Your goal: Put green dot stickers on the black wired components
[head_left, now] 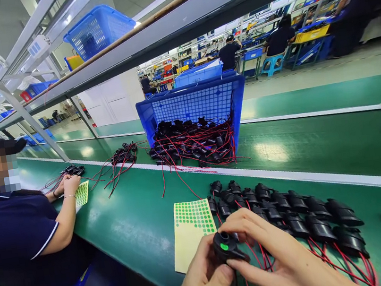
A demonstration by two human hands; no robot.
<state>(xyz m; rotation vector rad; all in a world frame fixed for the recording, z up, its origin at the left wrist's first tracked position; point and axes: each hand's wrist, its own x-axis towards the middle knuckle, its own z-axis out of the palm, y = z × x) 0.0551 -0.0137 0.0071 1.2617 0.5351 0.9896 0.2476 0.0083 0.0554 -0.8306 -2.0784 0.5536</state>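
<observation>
Both hands meet low over the near edge of the long green work table (pixel 138 227), gripping one small black plastic part with a round green dot sticker on it (pixel 225 247). The left hand (pixel 200 280) pinches it from below, thumb pressed on its side, while the right hand (pixel 279 256) closes over it from above, fingers curled round the top. Just left of that part lies a pale yellow sheet of green dot stickers (pixel 190 231) (its upper rows full, the lower part bare). Just beyond and to the right of the part sit rows of matching black parts with red wires (pixel 295 223). Farther back from it, a blue plastic mesh crate (pixel 194 109) lies tipped on its side, spilling a heap of wired black parts (pixel 194 147). Well to the left of the part, a co-worker in a dark blue polo shirt (pixel 15 241) rests a hand (pixel 70 185) by another sticker sheet (pixel 82 193).
</observation>
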